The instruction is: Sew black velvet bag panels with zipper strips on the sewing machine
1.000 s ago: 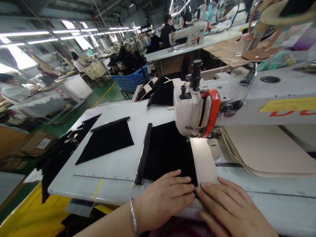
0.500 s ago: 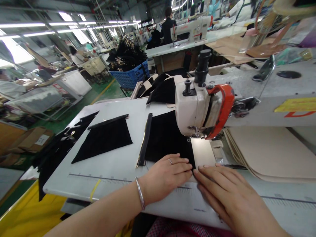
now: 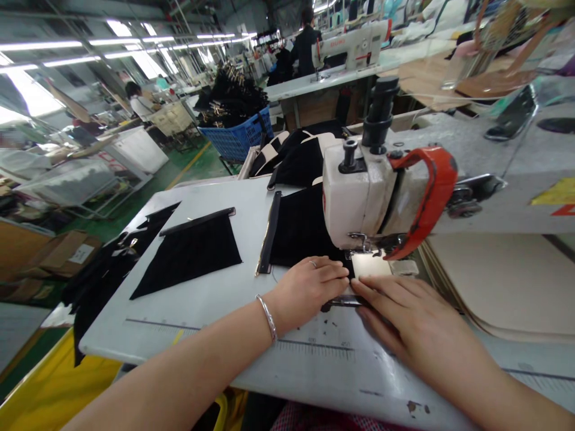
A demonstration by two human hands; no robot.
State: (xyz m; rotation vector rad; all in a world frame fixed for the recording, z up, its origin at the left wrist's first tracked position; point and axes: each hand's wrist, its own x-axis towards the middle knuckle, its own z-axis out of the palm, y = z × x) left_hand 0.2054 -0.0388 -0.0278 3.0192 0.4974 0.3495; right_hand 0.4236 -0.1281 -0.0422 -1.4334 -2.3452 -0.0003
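Observation:
My left hand point(image 3: 309, 291) lies palm down with fingers stretched, pressing the near right corner of a black fabric piece point(image 3: 299, 233) with a zipper strip point(image 3: 269, 233) along its left edge. Beside it my right hand point(image 3: 399, 311) is flat, its fingertips on a cream panel point(image 3: 371, 266) that meets the black fabric. Both pieces run under the head of a sewing machine point(image 3: 353, 206) with an orange guard point(image 3: 442, 191). The needle area is mostly hidden by the head.
Another black piece with a zipper point(image 3: 193, 254) lies left on the white table point(image 3: 215, 317). Black pieces point(image 3: 108, 269) hang over its left edge. Cream panels point(image 3: 507, 275) are stacked at right. A blue basket point(image 3: 233, 137) of black pieces stands behind; people work further off.
Both hands have slid away from me, carrying the black fabric and cream panel further under the machine head. More of the table's near edge now shows below my hands.

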